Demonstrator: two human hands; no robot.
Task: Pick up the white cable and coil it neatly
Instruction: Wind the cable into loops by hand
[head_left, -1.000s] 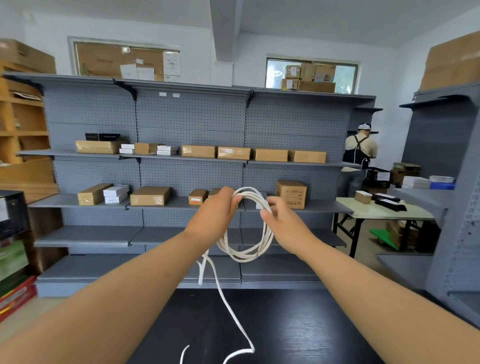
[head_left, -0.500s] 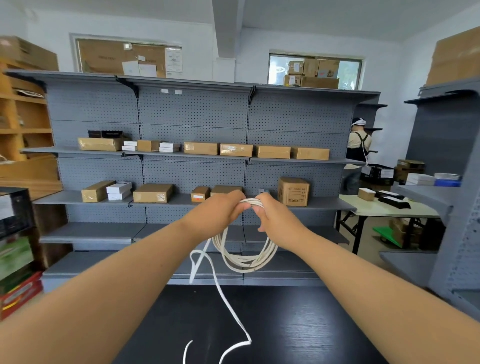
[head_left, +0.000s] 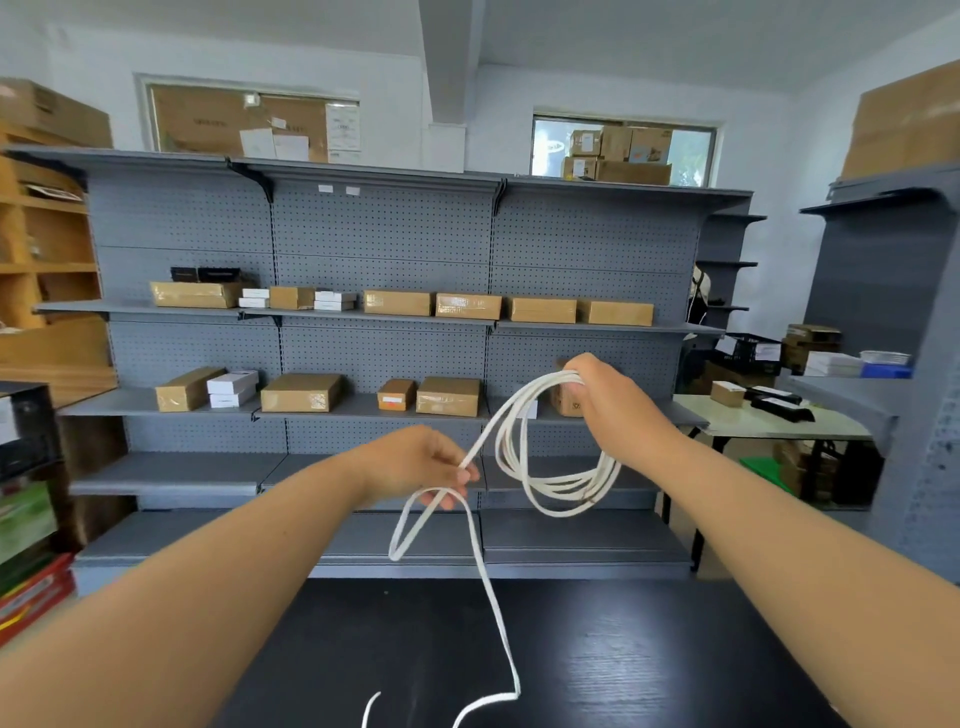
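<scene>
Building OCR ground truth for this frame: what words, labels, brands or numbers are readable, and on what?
No text can be read.
White paper sheets on the brown pinboard: print too blurred.
White label on the small brown cardboard box: too small.
Stacked cardboard boxes in the window: labels blurred.
Two white tags on the top grey metal shelf: too small.
</scene>
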